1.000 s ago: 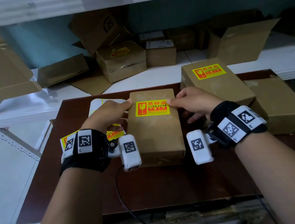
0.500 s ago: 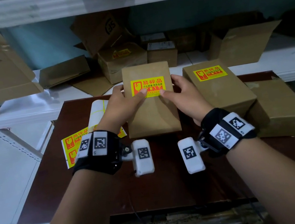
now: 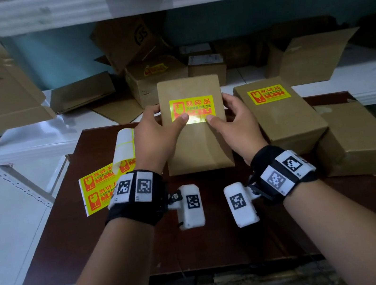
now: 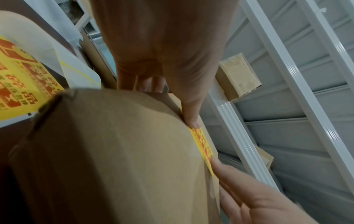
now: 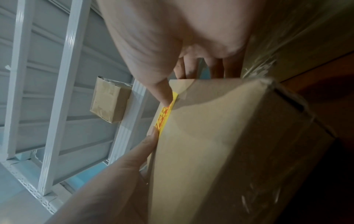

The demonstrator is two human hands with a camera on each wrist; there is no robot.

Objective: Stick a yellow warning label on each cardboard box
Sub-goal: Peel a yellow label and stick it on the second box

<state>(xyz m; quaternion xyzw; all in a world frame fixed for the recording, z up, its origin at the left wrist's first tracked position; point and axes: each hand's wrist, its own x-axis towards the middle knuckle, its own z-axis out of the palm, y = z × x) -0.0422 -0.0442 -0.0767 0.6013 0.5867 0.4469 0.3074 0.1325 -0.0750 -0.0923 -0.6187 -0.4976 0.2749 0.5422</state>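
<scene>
While both hands grip it, thumbs on its yellow label (image 3: 192, 107), you've tilted the cardboard box (image 3: 194, 126) up off the table (image 3: 99, 244). Left hand (image 3: 156, 135) and right hand (image 3: 238, 124) clamp the sides. Label's on; next is the unlabelled box (image 3: 358, 138) at the right edge.

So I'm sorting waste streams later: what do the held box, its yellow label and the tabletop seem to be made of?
Held box: plain brown cardboard, matte, with folded seams. Yellow label: probably glossy coated sticker stock; glare flares on its lower edge. Tabletop: dark reddish-brown with a slight sheen, possibly laminated or varnished wood; I cannot tell which.
</scene>
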